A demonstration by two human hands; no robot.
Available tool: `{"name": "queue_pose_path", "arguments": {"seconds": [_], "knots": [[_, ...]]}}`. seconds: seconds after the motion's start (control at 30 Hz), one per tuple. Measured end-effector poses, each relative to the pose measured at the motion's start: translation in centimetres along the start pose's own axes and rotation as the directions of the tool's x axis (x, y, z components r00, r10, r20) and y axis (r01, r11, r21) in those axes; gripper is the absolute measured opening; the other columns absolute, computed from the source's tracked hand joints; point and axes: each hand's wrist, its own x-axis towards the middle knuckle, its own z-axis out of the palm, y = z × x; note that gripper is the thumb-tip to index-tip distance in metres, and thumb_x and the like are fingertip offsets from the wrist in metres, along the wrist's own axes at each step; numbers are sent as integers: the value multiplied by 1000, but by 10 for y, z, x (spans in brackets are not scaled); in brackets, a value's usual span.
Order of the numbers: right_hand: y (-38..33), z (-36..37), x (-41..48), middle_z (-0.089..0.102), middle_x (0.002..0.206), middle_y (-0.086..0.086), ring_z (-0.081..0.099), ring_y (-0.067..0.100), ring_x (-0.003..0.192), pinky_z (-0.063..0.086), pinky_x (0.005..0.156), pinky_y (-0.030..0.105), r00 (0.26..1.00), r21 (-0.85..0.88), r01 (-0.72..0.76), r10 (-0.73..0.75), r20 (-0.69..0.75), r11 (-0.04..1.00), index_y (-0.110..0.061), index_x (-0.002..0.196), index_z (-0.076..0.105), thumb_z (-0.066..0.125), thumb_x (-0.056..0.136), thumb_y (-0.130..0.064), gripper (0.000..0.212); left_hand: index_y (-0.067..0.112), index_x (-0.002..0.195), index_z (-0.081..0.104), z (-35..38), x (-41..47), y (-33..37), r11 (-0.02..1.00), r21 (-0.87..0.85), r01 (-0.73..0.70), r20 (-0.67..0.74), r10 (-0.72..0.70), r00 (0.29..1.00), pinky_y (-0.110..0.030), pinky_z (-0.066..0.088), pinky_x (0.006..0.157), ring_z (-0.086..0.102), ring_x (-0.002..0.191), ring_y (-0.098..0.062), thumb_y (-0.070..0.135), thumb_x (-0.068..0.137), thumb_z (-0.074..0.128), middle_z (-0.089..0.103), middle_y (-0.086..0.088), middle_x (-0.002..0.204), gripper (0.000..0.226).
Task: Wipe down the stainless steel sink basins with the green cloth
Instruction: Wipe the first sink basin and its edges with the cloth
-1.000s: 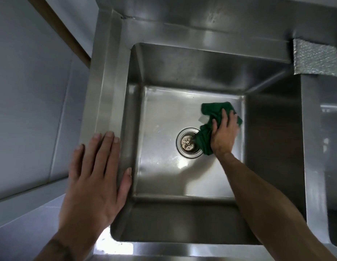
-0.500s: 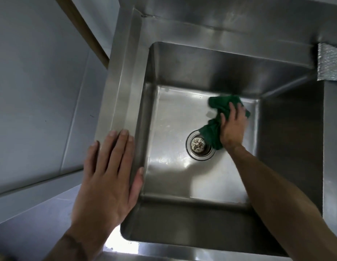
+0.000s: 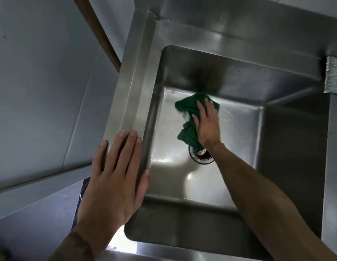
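A deep stainless steel sink basin (image 3: 239,132) fills the middle of the head view. On its floor, near the far wall, lies a crumpled green cloth (image 3: 188,110). My right hand (image 3: 207,123) presses flat on the cloth with straight fingers, the arm reaching down into the basin. The cloth's tail trails down to the round drain (image 3: 202,157), which my wrist partly hides. My left hand (image 3: 114,178) rests flat on the basin's left rim (image 3: 130,87), thumb hooked over the inner edge.
A grey tiled wall (image 3: 41,91) and ledge run along the left. A brown strip (image 3: 99,31) stands behind the rim. A silvery textured pad (image 3: 334,78) sits on the divider at the right edge.
My right hand has slid the cloth left along the far wall, from the far right corner to above the drain. The view has shifted, moving the basin right in frame. My left hand stays on the rim.
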Motion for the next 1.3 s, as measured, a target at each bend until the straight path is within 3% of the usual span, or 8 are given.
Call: {"name": "queue_pose_path", "arguments": {"seconds": [0.17,0.3,0.47,0.63,0.83,1.0,1.13,1.3], "knots": [[91,-44,-33,32,164,30,27,49,153,25,124,62,919,8,-375,372,-132,927,-2,155,42,37,107,-40,62,-4,160,39,0,2,1,1000,-11,6,4,-6,1000,-62,26,128,34,158,-41,41,110,35,38,-23,167,67],[58,-33,-26,28,167,25,20,46,157,16,127,55,843,50,-508,509,-174,860,-4,157,40,37,109,-37,59,-3,159,39,0,2,1,1000,-21,6,5,-6,1000,-62,26,127,33,158,-40,41,110,36,38,-22,167,67],[-30,10,0,35,165,23,27,44,155,20,128,56,956,45,-269,273,-104,962,-6,154,45,47,108,-34,54,-3,161,37,0,1,1,1000,-4,6,12,-6,1000,-62,27,127,32,159,-39,40,109,38,36,-21,169,67],[12,-10,-5,27,170,13,27,35,156,22,128,50,997,-17,67,-66,37,998,-18,161,35,50,107,-51,65,-2,160,39,-1,1,1,1000,-5,12,12,-11,1000,-61,27,127,33,158,-39,41,109,38,37,-21,169,67],[-2,-3,-12,29,169,19,20,40,158,16,129,56,874,185,-421,452,-181,888,-8,157,42,46,111,-32,52,-2,161,38,1,0,0,1000,-1,7,3,-7,1000,-61,26,128,32,159,-39,40,109,39,36,-20,169,67],[-71,26,3,40,163,21,29,42,155,19,129,51,953,269,-221,267,-146,937,-7,149,54,48,109,-27,45,-2,160,38,2,1,1,1000,-5,10,6,-10,1000,-63,28,126,33,158,-38,40,110,37,37,-20,169,66],[-136,34,19,42,163,16,29,32,156,22,129,48,960,515,-224,278,-29,827,-8,151,51,48,111,-24,44,-1,161,37,-1,1,0,1000,-10,3,30,-2,1000,-64,29,126,32,159,-39,42,110,36,37,-22,169,67],[-179,17,23,58,151,6,52,23,140,37,111,20,885,803,-370,440,152,468,-18,152,51,47,112,-31,43,-1,162,35,-1,2,-1,1000,-14,1,51,0,999,-65,32,124,33,158,-39,43,109,38,38,-22,168,68]]}}
